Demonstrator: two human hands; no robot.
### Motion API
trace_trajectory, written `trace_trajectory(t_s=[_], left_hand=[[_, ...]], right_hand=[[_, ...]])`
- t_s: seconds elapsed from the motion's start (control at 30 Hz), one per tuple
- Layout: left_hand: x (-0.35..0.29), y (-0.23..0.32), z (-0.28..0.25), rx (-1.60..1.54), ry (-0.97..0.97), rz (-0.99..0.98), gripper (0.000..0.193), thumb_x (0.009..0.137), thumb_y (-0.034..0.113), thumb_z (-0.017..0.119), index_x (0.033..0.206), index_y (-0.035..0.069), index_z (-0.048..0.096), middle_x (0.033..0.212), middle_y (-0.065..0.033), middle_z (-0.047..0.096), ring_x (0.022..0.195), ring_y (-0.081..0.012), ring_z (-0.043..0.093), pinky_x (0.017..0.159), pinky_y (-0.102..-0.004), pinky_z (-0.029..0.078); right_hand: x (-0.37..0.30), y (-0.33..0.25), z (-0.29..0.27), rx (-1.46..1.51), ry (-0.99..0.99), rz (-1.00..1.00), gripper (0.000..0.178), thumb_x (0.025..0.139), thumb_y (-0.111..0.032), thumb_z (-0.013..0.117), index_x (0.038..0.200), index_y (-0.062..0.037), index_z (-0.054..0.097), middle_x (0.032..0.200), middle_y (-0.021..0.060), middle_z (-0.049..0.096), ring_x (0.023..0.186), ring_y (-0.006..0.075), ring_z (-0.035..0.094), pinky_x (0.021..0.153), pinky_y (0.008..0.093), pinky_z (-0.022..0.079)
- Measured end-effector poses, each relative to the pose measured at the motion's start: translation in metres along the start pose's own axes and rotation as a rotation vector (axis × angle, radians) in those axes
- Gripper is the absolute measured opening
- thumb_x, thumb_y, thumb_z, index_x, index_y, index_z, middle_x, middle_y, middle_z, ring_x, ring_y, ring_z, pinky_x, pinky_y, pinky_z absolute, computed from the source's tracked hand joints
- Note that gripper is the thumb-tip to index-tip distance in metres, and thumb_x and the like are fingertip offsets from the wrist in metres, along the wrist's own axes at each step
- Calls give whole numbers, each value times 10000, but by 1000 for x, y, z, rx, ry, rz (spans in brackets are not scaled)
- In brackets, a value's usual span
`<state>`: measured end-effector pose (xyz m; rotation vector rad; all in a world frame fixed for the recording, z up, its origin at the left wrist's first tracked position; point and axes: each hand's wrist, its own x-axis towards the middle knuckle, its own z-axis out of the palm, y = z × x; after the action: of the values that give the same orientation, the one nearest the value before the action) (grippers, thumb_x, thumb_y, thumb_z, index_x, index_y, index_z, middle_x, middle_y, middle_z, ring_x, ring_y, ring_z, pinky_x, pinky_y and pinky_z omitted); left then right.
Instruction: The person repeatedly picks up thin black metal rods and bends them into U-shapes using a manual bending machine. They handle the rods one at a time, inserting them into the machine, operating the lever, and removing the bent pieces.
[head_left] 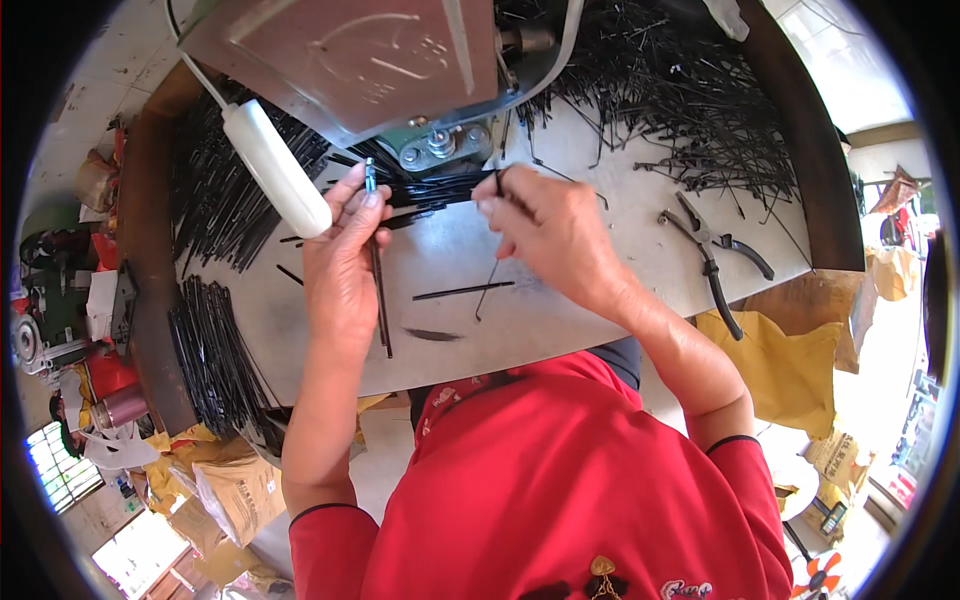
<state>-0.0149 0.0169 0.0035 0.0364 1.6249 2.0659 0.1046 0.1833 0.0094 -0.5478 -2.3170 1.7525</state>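
My left hand (342, 250) is closed round a slim black rod (381, 300), its thumb pressing near the top. The rod's shiny metal end sticks up above the fingers, and its long part hangs down over the worktable (560, 320). To the right, my right hand (560, 235) has its thumb and forefinger pinched together. A small dark piece shows at those fingertips, too little of it to name. Between the hands, just below the machine's base, lies a bundle of black rods (440, 188). A single loose black rod (462, 291) and a thin hooked wire (487, 290) lie nearer me.
A bench machine (340, 65) with a reddish-brown cover stands over the work. A white oblong lamp (275, 165) hangs by my left hand. Pliers (707, 240) lie open at right. Piles of black rods (215, 350) fill the left side, and tangled black wires (680, 100) the back right.
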Motion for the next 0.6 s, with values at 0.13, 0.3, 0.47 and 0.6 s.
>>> trace_trajectory(t_s=[0.13, 0.3, 0.47, 0.6], left_hand=[[-8, -3, -4, 93, -37, 16, 347, 869, 88, 649, 1204, 36, 571, 975, -36, 648, 819, -71, 577, 651, -190, 432], [-13, -14, -2, 154, -116, -16, 330, 877, 110, 643, 1197, 56, 582, 948, -9, 641, 818, -65, 569, 672, -194, 422], [-19, -25, 0, 237, -119, -22, 310, 886, 119, 629, 1186, 50, 589, 874, 12, 609, 813, -70, 565, 675, -203, 412], [-23, -27, 1, 227, -115, -14, 315, 889, 131, 629, 1190, 46, 589, 903, -4, 626, 813, -76, 566, 679, -204, 417]], right_hand=[[0, 9, -12, 284, 262, -46, 139, 903, -113, 568, 949, 11, 610, 729, 96, 636, 629, 135, 664, 565, 261, 525], [-18, 34, -12, -523, 94, -350, 142, 811, -20, 594, 947, -17, 634, 844, 126, 610, 733, 267, 632, 671, 336, 516], [-29, 23, -15, -690, -48, -394, 210, 736, 38, 560, 927, -10, 633, 921, 108, 605, 835, 287, 615, 692, 370, 517], [-35, 14, -24, -727, -153, -427, 234, 708, 52, 546, 919, -6, 629, 988, 100, 604, 875, 274, 606, 693, 368, 518]])
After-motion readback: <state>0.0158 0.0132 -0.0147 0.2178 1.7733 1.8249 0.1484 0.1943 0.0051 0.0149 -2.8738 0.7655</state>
